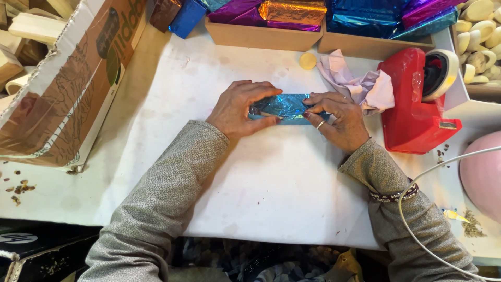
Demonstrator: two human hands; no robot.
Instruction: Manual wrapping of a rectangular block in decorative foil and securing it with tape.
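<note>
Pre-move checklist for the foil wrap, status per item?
1. Left hand on blue foil bar: ok.
2. Right hand pressing the bar's other end: ok.
3. Bar flat on white table: ok.
4. Foil fully closed underneath: cannot tell.
5. Red tape dispenser beside the right hand: ok.
6. Crumpled cloth off the bar: cannot tell; it sits right behind the right hand.

A blue foil-wrapped bar (284, 107) lies near the middle of the white table (271, 183). Along the far edge, two shallow cardboard trays (261, 35) hold bars wrapped in purple, orange and blue foil (292, 11). A large brown printed cardboard box (62, 89) leans at the left edge. A dark box (31, 245) with a white round mark, perhaps a label, sits below the near left corner.
</note>
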